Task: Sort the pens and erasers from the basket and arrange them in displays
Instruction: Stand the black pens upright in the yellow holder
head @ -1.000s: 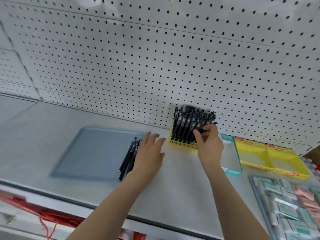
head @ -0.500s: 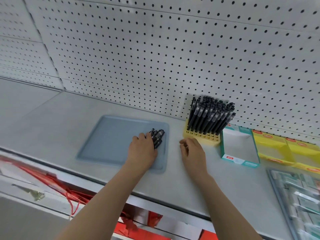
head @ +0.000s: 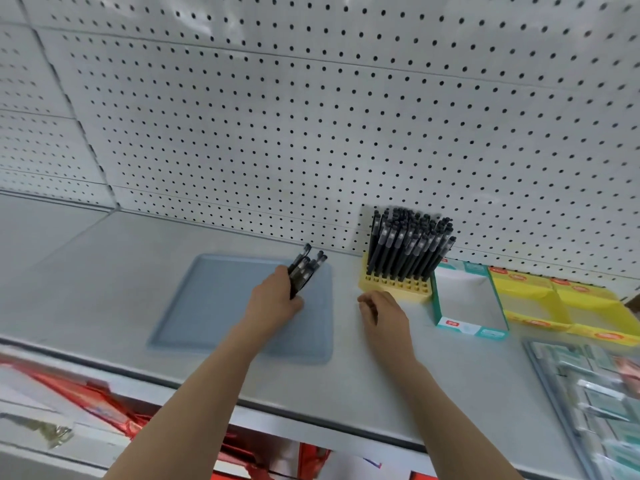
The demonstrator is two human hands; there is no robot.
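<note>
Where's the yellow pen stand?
Head view, right of centre: the yellow pen stand sits by the pegboard, between the grey tray and the empty teal box.

It was a shop, by every sign a stationery aisle. A white pegboard back panel rose behind a grey metal shelf of the retail kind. On it stood a yellow display stand packed with black pens, a teal display carton and yellow display cartons, with red-packaged goods on the level below.
</note>
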